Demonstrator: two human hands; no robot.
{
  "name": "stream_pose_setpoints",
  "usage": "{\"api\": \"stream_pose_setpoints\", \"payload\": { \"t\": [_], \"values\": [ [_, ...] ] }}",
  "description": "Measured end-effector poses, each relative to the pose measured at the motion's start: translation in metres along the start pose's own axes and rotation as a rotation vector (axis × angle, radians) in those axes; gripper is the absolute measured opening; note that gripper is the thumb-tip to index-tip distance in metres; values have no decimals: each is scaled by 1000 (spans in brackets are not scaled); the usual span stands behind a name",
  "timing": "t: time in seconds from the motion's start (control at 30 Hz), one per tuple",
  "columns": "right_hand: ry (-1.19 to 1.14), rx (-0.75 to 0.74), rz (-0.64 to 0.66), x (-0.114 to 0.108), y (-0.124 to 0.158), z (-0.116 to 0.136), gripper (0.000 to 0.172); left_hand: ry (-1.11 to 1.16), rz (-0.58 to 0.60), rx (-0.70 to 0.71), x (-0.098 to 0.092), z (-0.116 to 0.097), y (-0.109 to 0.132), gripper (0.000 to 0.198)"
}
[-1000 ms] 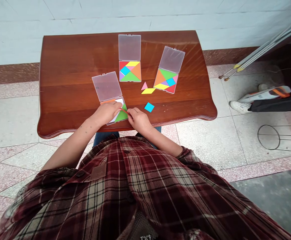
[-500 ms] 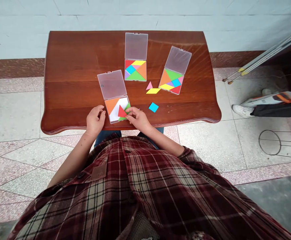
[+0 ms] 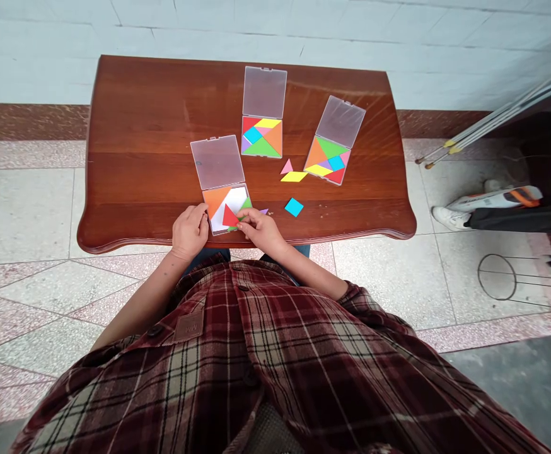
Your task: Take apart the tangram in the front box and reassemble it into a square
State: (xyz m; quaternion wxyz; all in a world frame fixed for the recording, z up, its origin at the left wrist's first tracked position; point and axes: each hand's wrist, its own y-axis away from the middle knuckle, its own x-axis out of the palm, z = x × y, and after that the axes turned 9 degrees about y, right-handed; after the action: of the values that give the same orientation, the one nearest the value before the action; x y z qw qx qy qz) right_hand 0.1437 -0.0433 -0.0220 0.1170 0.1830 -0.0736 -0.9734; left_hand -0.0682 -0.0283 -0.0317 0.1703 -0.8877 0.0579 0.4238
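Note:
My right hand (image 3: pixel 263 232) pinches a red triangle tangram piece (image 3: pixel 229 216) over the nearest tangram case (image 3: pixel 217 162). That case lies with its clear lid folded back; an orange triangle (image 3: pixel 214 200) and a green triangle (image 3: pixel 246 203) sit in its white tray, the green one partly under my fingers. At the case's left edge rests my left hand (image 3: pixel 190 232), fingers curled, touching the rim. A purple piece (image 3: pixel 264 212) shows just beyond my right hand, mostly hidden. Farther right lie a blue square (image 3: pixel 294 207), a yellow parallelogram (image 3: pixel 294 177) and a pink triangle (image 3: pixel 287 166).
Two more tangram cases, one at the back middle (image 3: pixel 265 93) and one at the right (image 3: pixel 340 122), lie with lids back and coloured pieces inside. The wooden table (image 3: pixel 138 126) stands by a wall. A person's shoe (image 3: pixel 450 218) is on the floor to the right.
My left hand has moved right, up against the case's edge. The red triangle stays in my right hand over the tray. The whole view has shifted slightly.

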Motion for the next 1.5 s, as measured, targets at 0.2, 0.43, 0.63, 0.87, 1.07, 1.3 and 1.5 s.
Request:
{"api": "stream_pose_setpoints", "payload": {
  "t": [0.2,0.43,0.63,0.87,1.07,1.3,1.5],
  "values": [
    [159,-42,1,3,-3,12,13,-1,-11,12,1,2,0,32],
    [402,-26,57,7,-5,21,11,-6,-35,35,2,0,0,32],
    [498,-39,125,6,-3,28,11,7,-44,60,3,1,0,30],
    [565,-71,175,9,-4,29,11,7,-28,54,3,2,0,31],
    [689,-102,119,11,-3,29,4,-3,-42,52,1,3,-1,30],
    [386,20,70,10,-8,24,16,-25,-74,90,3,5,-3,30],
    [125,70,-159,-26,-17,11,16,-12,-64,52,2,7,-2,29]
  ]
}}
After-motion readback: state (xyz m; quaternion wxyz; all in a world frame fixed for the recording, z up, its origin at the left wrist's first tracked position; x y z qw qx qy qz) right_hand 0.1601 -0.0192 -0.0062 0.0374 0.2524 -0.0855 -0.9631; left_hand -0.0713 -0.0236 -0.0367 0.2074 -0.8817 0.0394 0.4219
